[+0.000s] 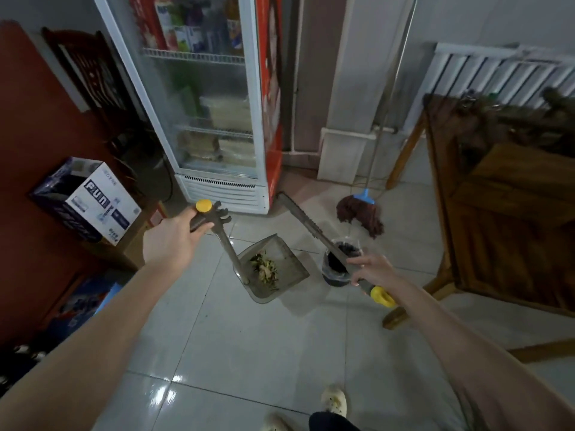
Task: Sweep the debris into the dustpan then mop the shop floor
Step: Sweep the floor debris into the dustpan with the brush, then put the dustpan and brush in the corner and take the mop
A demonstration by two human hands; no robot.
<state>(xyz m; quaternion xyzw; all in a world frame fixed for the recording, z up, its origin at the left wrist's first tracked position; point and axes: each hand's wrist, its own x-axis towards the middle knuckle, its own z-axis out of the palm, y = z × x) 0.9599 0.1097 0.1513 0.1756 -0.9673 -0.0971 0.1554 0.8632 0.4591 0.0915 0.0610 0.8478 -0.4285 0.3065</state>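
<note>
My left hand [177, 241] grips the yellow-capped top of the long handle [228, 247] of a grey dustpan [287, 275]. The pan is tilted and carries a small heap of greenish debris [264, 269]. My right hand [371, 270] grips the grey broom [306, 223] near its yellow looped end. The broom slants up and left, its far end close to the fridge base. A mop [361, 216] with dark red strands and a blue collar leans on the wall, its head on the tiles. How far the pan is off the floor I cannot tell.
A small dark bin [337, 270] with a black liner stands just right of the dustpan, under the broom. A glass-door fridge [217, 119] is ahead, a cardboard box [90, 200] at left, a wooden table [510, 197] at right. My shoes [334, 399] are on the pale tiled floor [249, 353].
</note>
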